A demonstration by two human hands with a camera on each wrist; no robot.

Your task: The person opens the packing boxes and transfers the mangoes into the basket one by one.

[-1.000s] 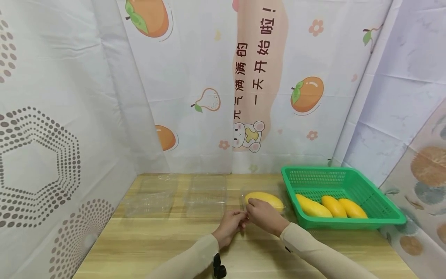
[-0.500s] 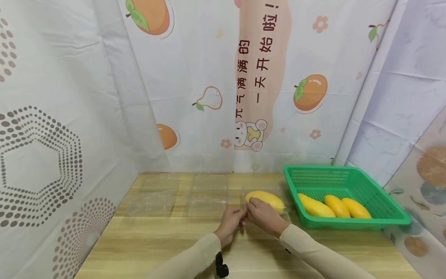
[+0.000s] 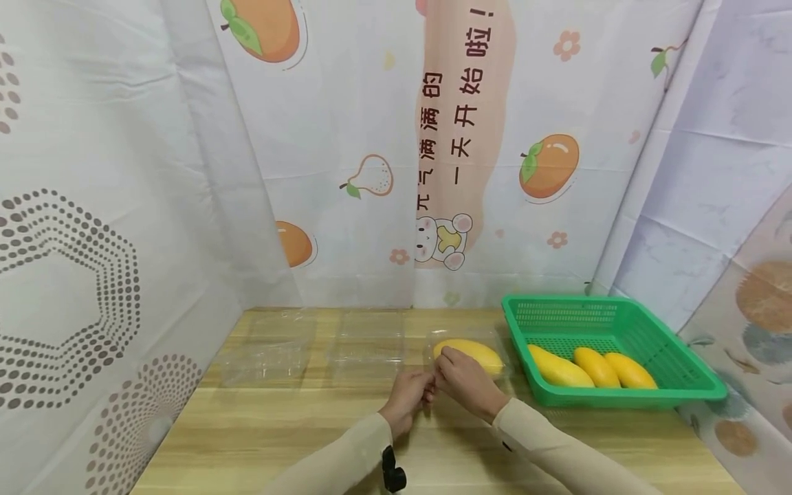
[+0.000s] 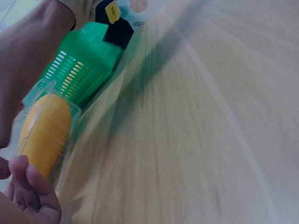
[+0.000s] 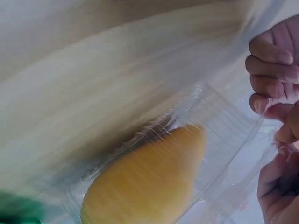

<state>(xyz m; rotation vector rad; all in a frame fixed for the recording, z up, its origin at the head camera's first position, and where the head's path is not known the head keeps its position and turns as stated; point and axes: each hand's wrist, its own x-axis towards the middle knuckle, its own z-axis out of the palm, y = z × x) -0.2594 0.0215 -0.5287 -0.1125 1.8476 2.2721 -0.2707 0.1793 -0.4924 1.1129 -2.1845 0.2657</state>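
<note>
A yellow mango (image 3: 473, 355) lies inside a clear plastic clamshell box (image 3: 498, 338), right of the table's middle. At the box's near left corner my two hands meet. My left hand (image 3: 405, 399) has curled fingers and pinches the box edge, as the right wrist view shows from close by. Just right of it, my right hand (image 3: 467, 381) pinches the same edge, bent over the near left end of the mango. In the left wrist view the mango (image 4: 46, 133) shows through the plastic beyond the left fingers (image 4: 39, 182). The fingertips partly hide one another.
A green basket (image 3: 625, 395) with several yellow mangoes (image 3: 597, 366) stands on the right, close to the box. Two more clear plastic boxes, one at far left (image 3: 266, 361) and one in the middle (image 3: 366, 354), stand with lids raised. Printed curtains (image 3: 371, 234) border the wooden table (image 3: 278, 426).
</note>
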